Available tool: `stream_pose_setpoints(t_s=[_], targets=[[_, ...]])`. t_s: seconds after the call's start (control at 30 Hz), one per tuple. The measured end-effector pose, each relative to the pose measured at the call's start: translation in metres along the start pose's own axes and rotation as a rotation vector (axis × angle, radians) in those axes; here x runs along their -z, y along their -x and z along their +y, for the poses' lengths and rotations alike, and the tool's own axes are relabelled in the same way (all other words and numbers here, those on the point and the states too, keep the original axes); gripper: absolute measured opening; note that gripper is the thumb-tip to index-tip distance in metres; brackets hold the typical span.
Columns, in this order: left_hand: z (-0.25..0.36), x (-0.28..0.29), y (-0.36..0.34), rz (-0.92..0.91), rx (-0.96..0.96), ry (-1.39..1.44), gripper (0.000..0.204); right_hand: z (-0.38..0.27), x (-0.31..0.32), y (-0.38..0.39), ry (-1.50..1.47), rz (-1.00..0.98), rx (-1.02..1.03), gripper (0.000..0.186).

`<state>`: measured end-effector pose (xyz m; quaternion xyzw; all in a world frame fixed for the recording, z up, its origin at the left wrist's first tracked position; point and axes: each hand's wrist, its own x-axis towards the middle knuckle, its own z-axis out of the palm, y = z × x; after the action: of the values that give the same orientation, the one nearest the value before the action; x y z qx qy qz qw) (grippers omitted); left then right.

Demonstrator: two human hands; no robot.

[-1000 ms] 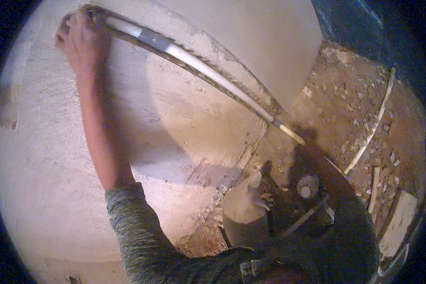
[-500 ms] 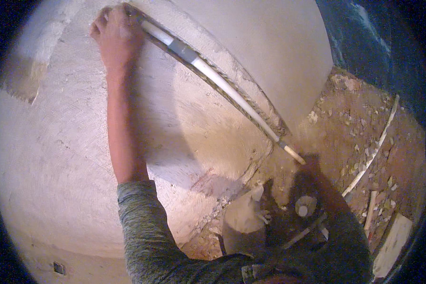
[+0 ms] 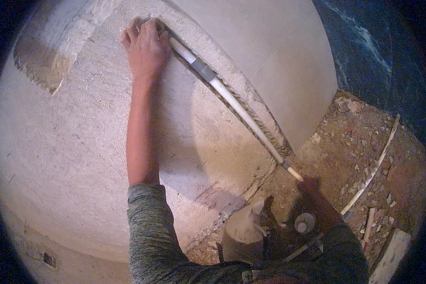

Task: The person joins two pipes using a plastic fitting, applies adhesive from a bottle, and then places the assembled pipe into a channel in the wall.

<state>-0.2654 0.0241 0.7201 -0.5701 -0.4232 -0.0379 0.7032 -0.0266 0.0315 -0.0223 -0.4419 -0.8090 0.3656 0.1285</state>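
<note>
A white plastic pipe (image 3: pixel 241 110) with a grey coupling (image 3: pixel 204 70) runs slantwise along a groove (image 3: pixel 281 142) cut in the plastered wall (image 3: pixel 80 151). My left hand (image 3: pixel 148 47) is at the groove's upper part, its fingers bent and closed around the pipe's upper stretch, which they hide. At the lower right my right hand (image 3: pixel 311 188), dark in shadow, closes on the pipe's lower end. Just above that hand a second grey joint (image 3: pixel 285 165) and a short yellowish end piece (image 3: pixel 296 174) show.
Rubble (image 3: pixel 359 146) covers the ground at right, with a long pale strip (image 3: pixel 375 171) and a board (image 3: pixel 390 255) lying on it. Below my arms are a pale bulky shape (image 3: pixel 244 229) and a round pale object (image 3: pixel 304 222). A rough recess (image 3: pixel 47 61) breaks the wall upper left.
The whole view has shifted, so the wall, pipe and hands sit lower and mostly further right. Both hands remain at the pipe's two ends.
</note>
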Motion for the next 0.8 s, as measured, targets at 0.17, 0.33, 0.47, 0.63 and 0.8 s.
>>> stream_pose_setpoints(t_s=[0.17, 0.33, 0.47, 0.63, 0.8], targets=[[0.0029, 0.0008, 0.0006, -0.012, 0.017, 0.002, 0.03, 0.0022, 0.0004, -0.0017, -0.001, -0.011, 0.0, 0.037], [0.0057, 0.0017, -0.0004, -0.012, 0.015, -0.025, 0.031, 0.0054, 0.0014, -0.0002, -0.007, -0.034, 0.001, 0.037], [-0.0004, -0.0043, 0.0015, -0.038, 0.019, -0.053, 0.032, 0.0062, 0.0014, 0.0031, -0.016, -0.06, 0.009, 0.037], [-0.0033, -0.0025, 0.0015, -0.026, 0.015, -0.002, 0.035, 0.0062, 0.0053, 0.0044, -0.027, -0.082, 0.014, 0.038], [-0.0002, -0.0005, -0.0007, -0.049, -0.001, -0.045, 0.039, 0.0084, 0.008, 0.0081, -0.029, -0.104, 0.017, 0.038]])
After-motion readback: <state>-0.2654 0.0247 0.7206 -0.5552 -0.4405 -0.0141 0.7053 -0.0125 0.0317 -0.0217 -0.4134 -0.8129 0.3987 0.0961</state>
